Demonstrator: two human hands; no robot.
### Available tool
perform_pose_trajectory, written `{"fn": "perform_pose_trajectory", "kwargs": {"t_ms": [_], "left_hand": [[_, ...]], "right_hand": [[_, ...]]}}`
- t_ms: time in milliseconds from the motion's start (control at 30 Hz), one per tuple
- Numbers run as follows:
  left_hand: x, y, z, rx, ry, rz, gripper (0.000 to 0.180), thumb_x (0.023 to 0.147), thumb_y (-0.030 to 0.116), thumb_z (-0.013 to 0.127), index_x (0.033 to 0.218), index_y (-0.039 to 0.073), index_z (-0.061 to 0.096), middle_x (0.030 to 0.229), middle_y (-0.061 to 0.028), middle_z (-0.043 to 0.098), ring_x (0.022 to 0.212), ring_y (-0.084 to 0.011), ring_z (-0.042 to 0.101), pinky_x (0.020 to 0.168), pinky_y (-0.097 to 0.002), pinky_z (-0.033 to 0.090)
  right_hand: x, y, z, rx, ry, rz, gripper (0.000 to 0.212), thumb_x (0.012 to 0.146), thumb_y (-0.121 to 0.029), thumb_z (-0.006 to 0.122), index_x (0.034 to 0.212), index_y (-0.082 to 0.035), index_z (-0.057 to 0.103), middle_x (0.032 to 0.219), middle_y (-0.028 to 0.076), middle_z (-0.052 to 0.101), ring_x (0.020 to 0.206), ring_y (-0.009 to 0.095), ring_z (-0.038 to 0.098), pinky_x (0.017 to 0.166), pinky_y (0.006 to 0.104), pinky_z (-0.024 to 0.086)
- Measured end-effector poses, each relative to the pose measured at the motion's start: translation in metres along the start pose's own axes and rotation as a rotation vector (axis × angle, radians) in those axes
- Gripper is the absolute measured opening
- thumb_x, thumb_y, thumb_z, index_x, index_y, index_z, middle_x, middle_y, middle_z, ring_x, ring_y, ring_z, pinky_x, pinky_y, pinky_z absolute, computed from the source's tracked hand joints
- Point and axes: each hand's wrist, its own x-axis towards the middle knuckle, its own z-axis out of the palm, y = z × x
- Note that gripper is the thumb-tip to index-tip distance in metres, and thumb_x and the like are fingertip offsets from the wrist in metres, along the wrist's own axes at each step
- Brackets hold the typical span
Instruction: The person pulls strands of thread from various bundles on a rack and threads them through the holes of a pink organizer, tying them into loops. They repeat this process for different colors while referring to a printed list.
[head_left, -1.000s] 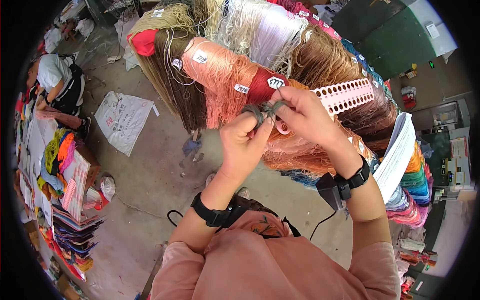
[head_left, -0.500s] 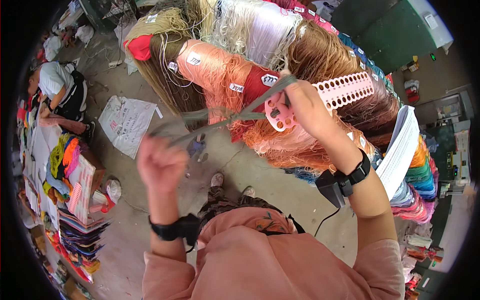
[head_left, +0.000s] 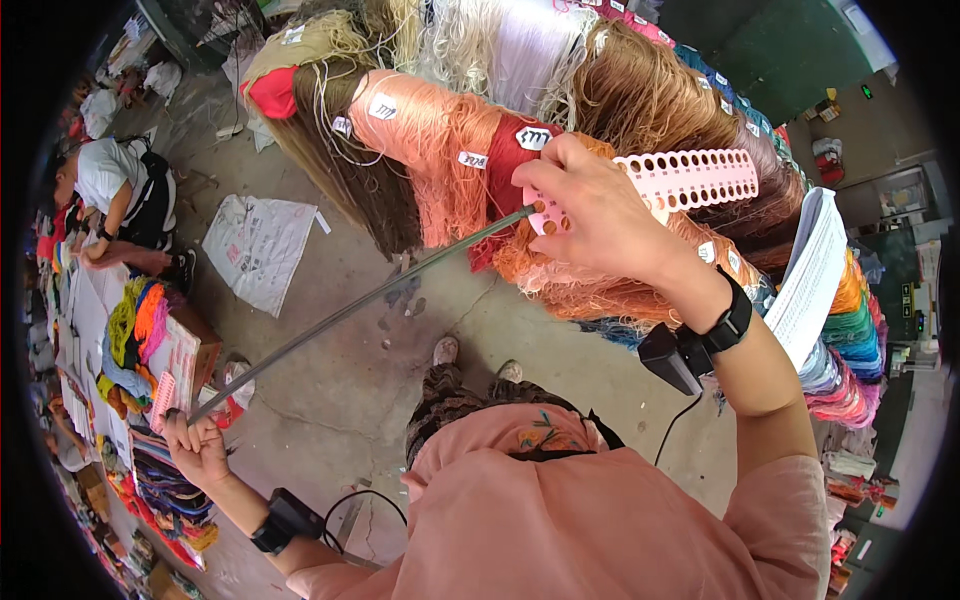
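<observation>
A bundle of grey-green threads [head_left: 365, 302] runs straight and taut on a slant from the left end of a pink perforated thread card [head_left: 692, 178] down to my left hand [head_left: 203, 455]. The fingers of that hand are curled closed round the bundle's far end, out to the lower left. My right hand [head_left: 605, 210] grips the pink card near its left end, where the threads meet one of its holes; the palm and fingers hide the card's middle. Just behind the card hang skeins of dark red [head_left: 512, 165] and peach thread [head_left: 430, 125].
Many labelled skeins, brown thread [head_left: 640, 85] among them, lie heaped ahead. A stack of white paper sheets [head_left: 808, 280] rests at the right. On the floor lies a white sack [head_left: 262, 245]. At left, a person [head_left: 112, 190] bends by a table of bright yarn bundles [head_left: 125, 330].
My left hand has swung down and out to the left, drawing the looped threads into one straight line. My right hand with the card has stayed nearly in place, turning slightly over it.
</observation>
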Motion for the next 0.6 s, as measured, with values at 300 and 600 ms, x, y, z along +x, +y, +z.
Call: {"fn": "perform_pose_trajectory", "kwargs": {"t_ms": [300, 600], "left_hand": [[0.082, -0.131, -0.068, 2.223, -0.289, -0.710, 0.037, 0.075, 0.026, 0.052, 0.101, 0.000, 0.045, 0.084, -0.0169, 0.054, 0.074, -0.0240, 0.056, 0.055, -0.0301, 0.044], [0.024, -0.306, 0.189, 1.074, -0.421, -0.073, 0.030, 0.083, 0.024, 0.045, 0.107, 0.005, 0.044, 0.083, -0.0070, 0.055, 0.066, -0.0118, 0.054, 0.050, -0.0214, 0.043]], "right_hand": [[0.007, 0.024, 0.038, 0.057, 0.608, -0.338, 0.033, 0.057, -0.019, 0.055, 0.089, -0.009, 0.053, 0.079, 0.009, 0.046, 0.076, 0.028, 0.047, 0.057, 0.0379, 0.039], [-0.024, 0.018, 0.031, 0.029, 0.544, -0.174, 0.020, 0.060, -0.017, 0.056, 0.076, -0.006, 0.056, 0.084, 0.010, 0.047, 0.081, 0.026, 0.045, 0.068, 0.0355, 0.034]]}}
